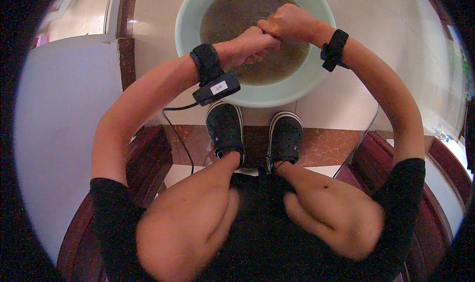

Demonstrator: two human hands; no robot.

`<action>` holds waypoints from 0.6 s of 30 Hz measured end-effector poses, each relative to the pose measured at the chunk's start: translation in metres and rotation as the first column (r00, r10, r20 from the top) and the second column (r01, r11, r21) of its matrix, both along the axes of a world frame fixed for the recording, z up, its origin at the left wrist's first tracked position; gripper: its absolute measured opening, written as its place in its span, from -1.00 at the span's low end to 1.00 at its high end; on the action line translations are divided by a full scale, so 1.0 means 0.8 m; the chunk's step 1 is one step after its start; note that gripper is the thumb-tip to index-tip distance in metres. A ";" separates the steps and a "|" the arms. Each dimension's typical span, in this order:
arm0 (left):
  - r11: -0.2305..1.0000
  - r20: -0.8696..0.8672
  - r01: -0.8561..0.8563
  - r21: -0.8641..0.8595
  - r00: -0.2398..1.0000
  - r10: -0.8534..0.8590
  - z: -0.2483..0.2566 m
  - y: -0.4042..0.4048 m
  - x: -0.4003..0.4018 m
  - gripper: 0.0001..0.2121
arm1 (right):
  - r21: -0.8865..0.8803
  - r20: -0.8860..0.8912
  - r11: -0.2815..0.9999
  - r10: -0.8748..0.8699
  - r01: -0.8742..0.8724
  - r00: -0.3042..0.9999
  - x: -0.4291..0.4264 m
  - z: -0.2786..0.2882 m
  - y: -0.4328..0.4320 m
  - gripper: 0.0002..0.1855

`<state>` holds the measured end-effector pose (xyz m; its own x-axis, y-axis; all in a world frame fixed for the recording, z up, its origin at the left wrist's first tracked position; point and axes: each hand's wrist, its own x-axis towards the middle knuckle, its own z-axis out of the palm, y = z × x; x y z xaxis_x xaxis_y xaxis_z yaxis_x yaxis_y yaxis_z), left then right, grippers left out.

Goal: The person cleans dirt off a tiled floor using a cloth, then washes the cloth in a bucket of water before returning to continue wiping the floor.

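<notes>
Over a pale green plastic basin [256, 98] of murky brown water [237, 11], my two hands meet with curled fingers. My left hand [252, 44] comes in from the left with its knuckles up. Against it presses my right hand [293, 22], slightly farther out. A small dark spot shows where they touch, too small to identify. The fingers hide whatever may be inside either fist. Black straps circle both wrists; the left strap [207, 61] carries a black box [217, 89] with a white label and a cable.
Below the basin are my feet in black clogs [224, 128] on a tiled floor [156, 70] with a reddish-brown stone strip [189, 137]. A pale wall [70, 115] stands close on the left. Dark red wooden chair parts [148, 159] flank my legs. Thin cables run down both sides.
</notes>
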<state>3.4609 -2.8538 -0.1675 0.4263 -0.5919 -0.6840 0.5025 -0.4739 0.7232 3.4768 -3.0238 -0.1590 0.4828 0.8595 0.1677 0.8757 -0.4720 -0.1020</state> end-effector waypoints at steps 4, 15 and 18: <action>0.982 -0.331 -0.172 -0.080 0.934 0.136 0.002 0.005 -0.027 -0.90 | -0.003 -0.008 0.994 0.108 -0.108 0.994 -0.010 -0.007 0.004 -0.90; 0.990 -0.698 -0.121 -0.070 0.715 0.038 0.029 0.007 -0.057 -0.87 | 0.041 -0.071 0.962 0.272 -0.270 0.960 -0.030 -0.004 0.006 -0.85; 0.985 -0.733 -0.158 -0.075 0.678 0.053 0.031 0.011 -0.062 -0.86 | 0.051 -0.056 0.959 0.280 -0.277 0.958 -0.034 -0.004 0.009 -0.84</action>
